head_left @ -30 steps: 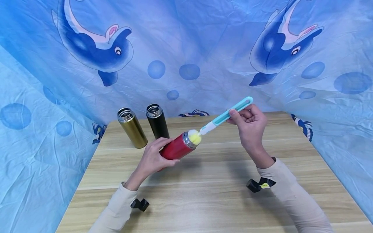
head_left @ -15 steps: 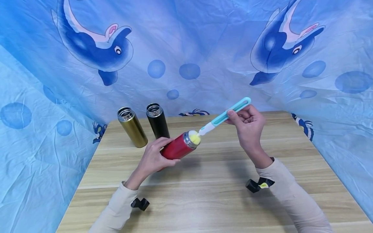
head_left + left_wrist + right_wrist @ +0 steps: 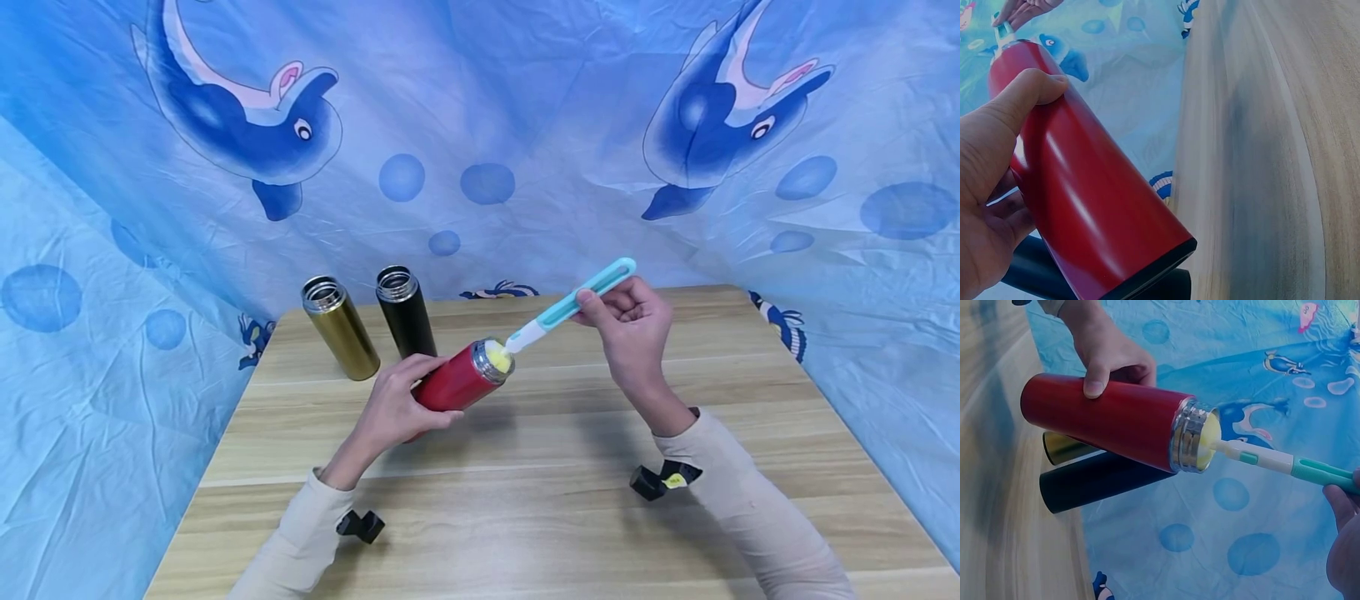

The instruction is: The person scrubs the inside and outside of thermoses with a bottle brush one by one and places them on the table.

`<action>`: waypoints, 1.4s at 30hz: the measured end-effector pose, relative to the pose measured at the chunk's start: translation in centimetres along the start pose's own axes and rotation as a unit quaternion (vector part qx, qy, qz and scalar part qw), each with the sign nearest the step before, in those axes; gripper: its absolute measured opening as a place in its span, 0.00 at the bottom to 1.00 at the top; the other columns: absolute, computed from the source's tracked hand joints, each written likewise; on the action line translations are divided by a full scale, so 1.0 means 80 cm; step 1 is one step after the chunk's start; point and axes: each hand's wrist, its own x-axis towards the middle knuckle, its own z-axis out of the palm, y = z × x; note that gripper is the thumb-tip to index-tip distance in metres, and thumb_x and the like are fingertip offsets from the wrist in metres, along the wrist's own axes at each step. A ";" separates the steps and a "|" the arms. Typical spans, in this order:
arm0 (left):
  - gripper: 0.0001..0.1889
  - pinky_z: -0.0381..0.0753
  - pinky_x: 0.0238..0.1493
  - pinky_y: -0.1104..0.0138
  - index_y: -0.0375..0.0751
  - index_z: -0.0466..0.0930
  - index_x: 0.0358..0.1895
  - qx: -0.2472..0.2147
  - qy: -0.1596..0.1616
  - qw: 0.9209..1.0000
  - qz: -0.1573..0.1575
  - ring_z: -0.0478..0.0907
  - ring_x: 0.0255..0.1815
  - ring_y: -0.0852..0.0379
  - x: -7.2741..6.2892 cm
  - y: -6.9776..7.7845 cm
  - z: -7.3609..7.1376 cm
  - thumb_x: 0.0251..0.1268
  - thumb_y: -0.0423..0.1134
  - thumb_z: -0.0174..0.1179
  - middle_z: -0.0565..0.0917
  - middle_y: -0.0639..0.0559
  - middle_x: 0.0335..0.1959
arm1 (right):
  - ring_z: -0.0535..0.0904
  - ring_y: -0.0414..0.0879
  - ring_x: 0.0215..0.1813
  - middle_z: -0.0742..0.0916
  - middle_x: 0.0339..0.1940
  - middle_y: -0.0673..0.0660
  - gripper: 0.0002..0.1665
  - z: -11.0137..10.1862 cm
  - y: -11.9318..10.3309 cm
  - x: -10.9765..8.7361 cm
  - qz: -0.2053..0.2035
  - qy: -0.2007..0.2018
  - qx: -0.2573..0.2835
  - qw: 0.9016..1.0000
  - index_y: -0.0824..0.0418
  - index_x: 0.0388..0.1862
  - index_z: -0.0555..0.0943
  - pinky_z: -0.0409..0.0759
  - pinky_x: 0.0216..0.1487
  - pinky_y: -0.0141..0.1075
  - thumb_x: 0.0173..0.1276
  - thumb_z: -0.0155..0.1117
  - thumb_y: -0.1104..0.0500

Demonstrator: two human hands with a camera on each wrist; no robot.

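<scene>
My left hand (image 3: 400,402) grips a red thermos bottle (image 3: 457,382) round its body and holds it tilted above the table, its steel mouth facing up and right. In the left wrist view the thumb lies across the red bottle (image 3: 1085,181). My right hand (image 3: 633,329) pinches the teal handle of a bottle brush (image 3: 573,308) between thumb and fingers. The yellow and white sponge head (image 3: 498,357) sits in the bottle's mouth, its end still showing at the rim. From the right wrist, the sponge (image 3: 1210,440) fills the threaded steel neck (image 3: 1192,436).
A gold bottle (image 3: 342,333) and a black bottle (image 3: 406,317) stand uncapped at the back left of the wooden table (image 3: 525,500), the black one right behind the red bottle. A blue dolphin-print sheet (image 3: 555,125) hangs behind and at both sides.
My right hand has moved down and left with the brush, and the sponge head has gone deeper into the red bottle's mouth. The left hand and the bottle have hardly moved.
</scene>
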 end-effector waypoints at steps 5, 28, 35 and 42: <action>0.36 0.88 0.44 0.55 0.43 0.84 0.58 -0.006 -0.002 1.000 -0.001 0.83 0.51 0.50 0.000 0.000 0.000 0.40 0.45 0.84 0.85 0.49 0.54 | 0.90 0.45 0.34 0.91 0.32 0.58 0.08 0.002 0.001 -0.004 0.006 0.000 -0.015 1.000 0.77 0.38 0.80 0.88 0.36 0.39 0.64 0.71 0.73; 0.39 0.88 0.47 0.54 0.46 0.81 0.63 -0.049 -0.022 0.998 -0.033 0.82 0.55 0.49 0.000 0.008 0.004 0.42 0.48 0.84 0.83 0.50 0.58 | 0.89 0.43 0.34 0.91 0.34 0.56 0.13 0.007 0.013 -0.022 -0.010 -0.049 -0.039 0.998 0.76 0.38 0.79 0.88 0.37 0.38 0.66 0.73 0.66; 0.39 0.88 0.48 0.53 0.43 0.81 0.62 -0.048 -0.016 0.998 -0.022 0.83 0.54 0.49 0.000 0.005 0.009 0.41 0.45 0.85 0.83 0.49 0.57 | 0.89 0.44 0.31 0.91 0.32 0.57 0.13 0.010 0.017 -0.027 0.000 -0.047 -0.040 0.998 0.81 0.38 0.77 0.88 0.35 0.39 0.65 0.71 0.71; 0.39 0.88 0.48 0.53 0.44 0.80 0.62 -0.048 -0.009 0.998 -0.027 0.82 0.54 0.49 0.000 0.004 0.009 0.41 0.45 0.85 0.82 0.50 0.57 | 0.89 0.45 0.31 0.91 0.32 0.59 0.09 0.015 0.023 -0.031 0.016 -0.026 -0.047 0.998 0.79 0.38 0.78 0.88 0.35 0.40 0.64 0.70 0.73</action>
